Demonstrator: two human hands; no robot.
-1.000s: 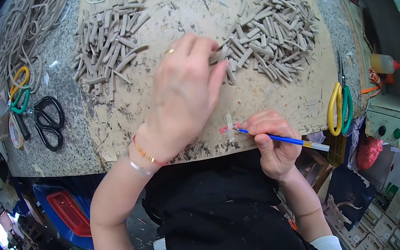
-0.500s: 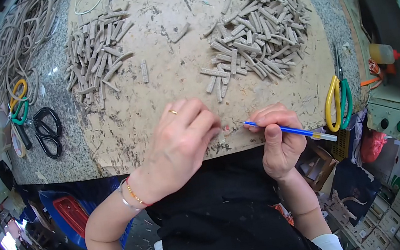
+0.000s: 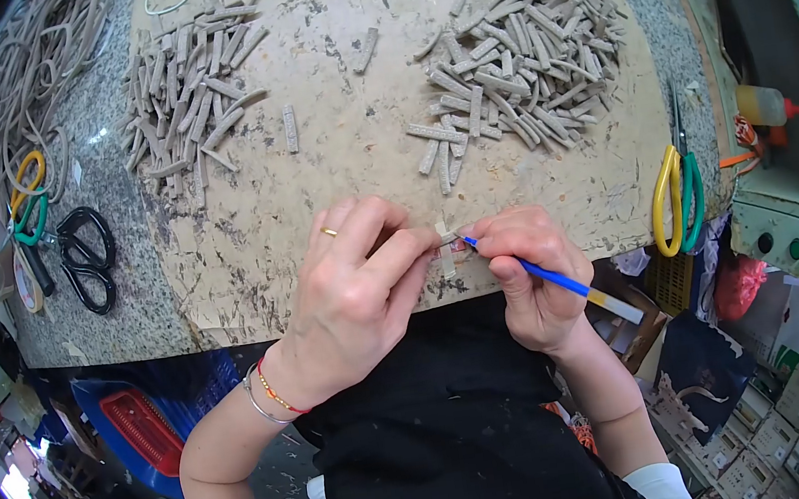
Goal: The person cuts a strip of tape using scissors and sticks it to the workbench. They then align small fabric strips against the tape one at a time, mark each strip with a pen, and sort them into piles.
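Right fingers (image 3: 516, 236) grip a slanted blue pen (image 3: 555, 278), clear at its rear! Left fingers (image 3: 407, 244) pinch a grey strip (image 3: 450, 238) near its tip.

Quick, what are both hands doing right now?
Left hand: fingers curled, tips at a small pale strip; can't tell if they grip it.
Right hand: closed, holding a blue pen.

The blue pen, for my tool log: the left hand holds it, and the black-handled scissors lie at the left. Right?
The head view shows the right hand holding the blue pen, not the left hand; the black-handled scissors do lie at the left.
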